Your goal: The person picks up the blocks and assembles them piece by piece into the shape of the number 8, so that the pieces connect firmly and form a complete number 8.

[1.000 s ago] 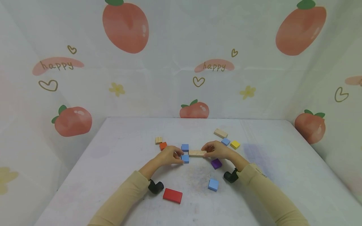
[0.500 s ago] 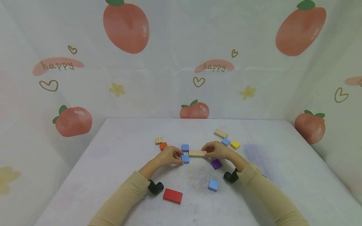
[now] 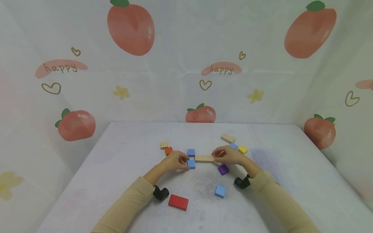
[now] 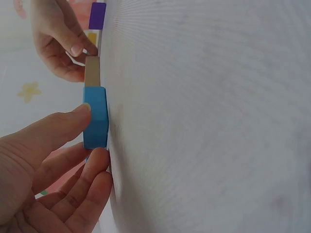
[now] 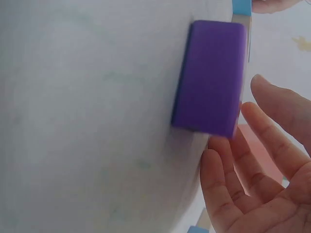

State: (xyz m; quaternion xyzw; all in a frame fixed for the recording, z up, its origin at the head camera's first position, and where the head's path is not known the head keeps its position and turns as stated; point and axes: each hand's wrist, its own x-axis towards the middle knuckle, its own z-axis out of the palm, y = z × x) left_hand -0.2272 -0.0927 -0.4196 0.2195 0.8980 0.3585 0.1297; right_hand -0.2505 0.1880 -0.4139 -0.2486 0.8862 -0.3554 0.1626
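Left of the middle of the frame, a striped wooden block [image 3: 164,145] and an orange block [image 3: 168,150] lie just above the left hand [image 3: 175,160]. This hand pinches the front blue block [image 3: 191,164] between thumb and fingers; the rear blue block [image 3: 191,152] is beside it. At bottom centre lies a red block [image 3: 178,202]. In the centre, the long wooden block [image 3: 204,159] extends rightward from the blue pair. Next comes a purple block [image 3: 223,169], below the right hand [image 3: 228,154]. Its thumb and fingers are apart, near the wooden end; whether they touch it, I cannot tell.
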